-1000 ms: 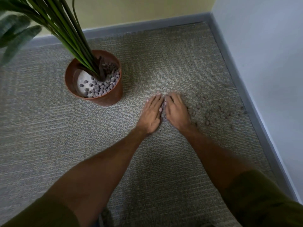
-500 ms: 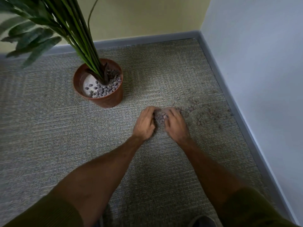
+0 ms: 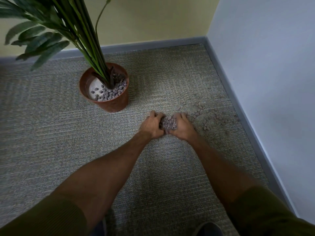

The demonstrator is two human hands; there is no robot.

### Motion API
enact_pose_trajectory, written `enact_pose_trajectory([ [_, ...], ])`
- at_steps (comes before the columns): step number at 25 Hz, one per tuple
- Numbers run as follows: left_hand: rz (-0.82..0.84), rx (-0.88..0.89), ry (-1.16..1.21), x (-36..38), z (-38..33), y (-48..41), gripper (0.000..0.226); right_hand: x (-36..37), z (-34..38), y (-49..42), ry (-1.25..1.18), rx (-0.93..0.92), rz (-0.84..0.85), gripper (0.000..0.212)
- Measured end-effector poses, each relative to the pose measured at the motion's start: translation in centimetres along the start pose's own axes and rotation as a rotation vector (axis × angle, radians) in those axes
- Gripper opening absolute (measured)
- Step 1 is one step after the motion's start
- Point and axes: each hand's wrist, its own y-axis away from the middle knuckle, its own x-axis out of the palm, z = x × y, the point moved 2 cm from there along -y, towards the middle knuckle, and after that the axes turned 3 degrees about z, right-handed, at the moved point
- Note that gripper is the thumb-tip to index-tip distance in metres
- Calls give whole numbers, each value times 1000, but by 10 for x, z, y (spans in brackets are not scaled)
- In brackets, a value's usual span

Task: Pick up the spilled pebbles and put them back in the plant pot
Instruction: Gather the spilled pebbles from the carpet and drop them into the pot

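A heap of grey-brown pebbles [image 3: 168, 123] lies cupped between my two hands on the carpet. My left hand [image 3: 151, 126] curls around the heap's left side, and my right hand [image 3: 182, 127] curls around its right side. More loose pebbles [image 3: 207, 119] are scattered on the carpet to the right of my hands. The terracotta plant pot [image 3: 110, 103] stands up and to the left of my hands, with pebbles over part of its white filling and tall green stems rising from it.
The grey carpet [image 3: 68, 142] runs to a grey skirting board [image 3: 255, 143] along the right wall and the back wall. The plant's leaves [image 3: 39, 40] hang over the upper left. A dark shoe tip [image 3: 208, 229] shows at the bottom edge.
My flat hands have curled inward and gathered pebbles into a heap between them. The view has pulled back, so the pot and hands sit lower in the frame.
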Motion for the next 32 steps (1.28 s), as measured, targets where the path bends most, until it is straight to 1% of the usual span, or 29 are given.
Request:
enact_pose_trajectory([
  [3, -30, -12, 20, -4, -4, -6, 70, -2, 16, -14, 17, -73, 49, 55],
  [5, -76, -1, 11, -4, -1, -6, 66, 1, 22, -18, 30, -92, 56, 51],
  [8, -120, 3, 8, -3, 2, -5, 60, 3, 26, -17, 65, -106, 19, 54],
  [11, -110, 2, 12, -5, -2, -3, 49, 5, 28, -12, 96, -104, 22, 60],
  [13, -100, 1, 13, -6, -4, -1, 44, 8, 29, -8, 120, -102, 8, 58],
  [18, -140, -47, 105, -9, -9, 6, 27, 5, 31, 0, 114, -175, -91, 36],
  [20, -160, -62, 158, -10, -6, 10, 25, 3, 31, 0, 119, -184, -104, 30],
  [24, -151, -69, 209, -13, -4, 20, 25, 1, 27, 1, 116, -125, -149, 20],
  [27, -170, -83, 224, -19, -5, 26, 23, -5, 23, 2, 55, -35, -131, 22],
  [32, -184, -49, 231, -27, -2, 34, 21, -11, 20, 10, -63, 55, -160, 12],
])
